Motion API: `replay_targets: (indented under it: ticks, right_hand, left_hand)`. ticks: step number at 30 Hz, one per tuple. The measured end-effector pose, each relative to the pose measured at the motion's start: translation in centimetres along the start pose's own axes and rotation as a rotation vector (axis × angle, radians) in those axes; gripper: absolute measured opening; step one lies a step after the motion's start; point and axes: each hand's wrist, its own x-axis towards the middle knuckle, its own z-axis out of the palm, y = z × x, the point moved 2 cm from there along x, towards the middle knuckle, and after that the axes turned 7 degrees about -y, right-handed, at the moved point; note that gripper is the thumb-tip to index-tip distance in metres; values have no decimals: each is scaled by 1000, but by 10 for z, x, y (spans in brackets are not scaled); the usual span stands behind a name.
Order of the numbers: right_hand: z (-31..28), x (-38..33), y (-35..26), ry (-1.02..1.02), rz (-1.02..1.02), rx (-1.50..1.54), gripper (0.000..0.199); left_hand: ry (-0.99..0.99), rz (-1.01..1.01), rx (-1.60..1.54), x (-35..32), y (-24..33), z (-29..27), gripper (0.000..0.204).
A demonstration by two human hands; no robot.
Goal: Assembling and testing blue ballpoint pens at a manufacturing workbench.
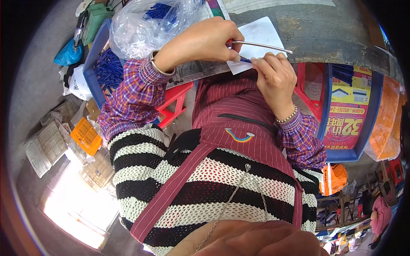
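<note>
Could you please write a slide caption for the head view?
Left hand holding a screwdriver, right hand pinching a blue piece, white paper behind.

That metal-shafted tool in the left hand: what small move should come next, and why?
Perhaps swing the tool so its tip nears the small blue piece: the left hand and right hand both have fingers at that piece, yet the tip points out past it.
</note>
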Motion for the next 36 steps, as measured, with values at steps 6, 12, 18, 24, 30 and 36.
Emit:
replay_targets:
  ticks: [6,12,18,24,30,36]
  right_hand:
    - [0,-1,-1,-27,17,-1,15]
    - [1,-1,-1,-29,34,-5,16]
    - [3,-4,0,13,33,-14,17]
    - [1,0,-1,-39,20,-1,17]
    - [4,-1,0,12,-2,6,18]
    - [2,-2,0,-22,26,15,18]
  left_hand:
    - [-62,-43,-6,5,4,-3,15]
    - [-100,-37,124,17,15,-4,12]
    - [23,-72,267,8,20,8,9]
    - [-36,-119,102,-1,10,3,10]
    - [44,-57,157,-5,11,7,10]
    - [18,-46,130,-6,17,-2,11]
